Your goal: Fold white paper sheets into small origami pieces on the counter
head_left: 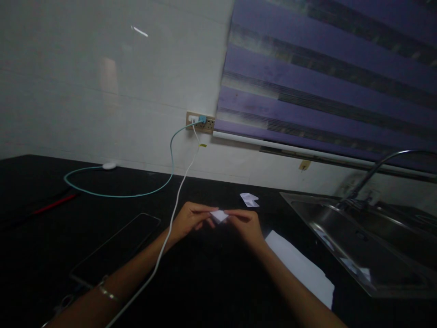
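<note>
A small folded piece of white paper (219,216) is held up over the black counter between both hands. My left hand (191,219) pinches its left corner with thumb and fingers. On the opposite corner, my right hand (246,223) is closed in a pinch too. Another folded paper piece (249,199) lies on the counter just beyond my right hand. Beside my right forearm is a stack of white paper sheets (300,269), partly covered by the arm.
A steel sink (362,246) with a curved faucet (385,159) stands at the right. A white cable (175,205) runs from the wall socket (200,122) across my left arm. A teal cable (118,196) loops on the counter (205,282). A dark flat framed object (116,246) lies at left.
</note>
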`<state>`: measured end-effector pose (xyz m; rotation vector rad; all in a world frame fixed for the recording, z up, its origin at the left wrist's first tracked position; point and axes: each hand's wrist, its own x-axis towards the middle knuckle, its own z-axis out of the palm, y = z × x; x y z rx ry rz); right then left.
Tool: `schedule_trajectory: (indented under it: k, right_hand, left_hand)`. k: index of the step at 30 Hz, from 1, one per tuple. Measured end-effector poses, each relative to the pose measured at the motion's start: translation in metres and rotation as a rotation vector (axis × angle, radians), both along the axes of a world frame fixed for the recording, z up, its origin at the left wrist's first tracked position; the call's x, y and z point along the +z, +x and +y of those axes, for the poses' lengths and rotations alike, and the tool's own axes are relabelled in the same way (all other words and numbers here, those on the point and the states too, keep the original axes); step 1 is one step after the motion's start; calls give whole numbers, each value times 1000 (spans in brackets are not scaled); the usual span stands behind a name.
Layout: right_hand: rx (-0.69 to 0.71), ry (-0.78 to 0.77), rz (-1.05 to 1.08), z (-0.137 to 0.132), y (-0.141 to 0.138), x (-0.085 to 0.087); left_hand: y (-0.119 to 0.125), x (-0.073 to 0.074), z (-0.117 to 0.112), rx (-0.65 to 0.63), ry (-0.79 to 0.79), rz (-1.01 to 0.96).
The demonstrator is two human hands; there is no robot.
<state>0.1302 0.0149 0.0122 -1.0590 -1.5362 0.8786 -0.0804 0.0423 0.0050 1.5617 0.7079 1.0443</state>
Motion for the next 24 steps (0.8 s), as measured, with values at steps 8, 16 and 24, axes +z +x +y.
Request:
schedule_trajectory:
  k: [8,16,24]
  right_hand:
    - [57,76,-49,-4,-2,2]
    - [181,123,-43,-5,-4,2]
    - [196,50,-27,-7,-4,5]
  left_hand:
    - [5,-5,6,-168,-136,-22]
    - [9,0,-11,-226,207,527]
    - [5,0,-11,-137,457,669]
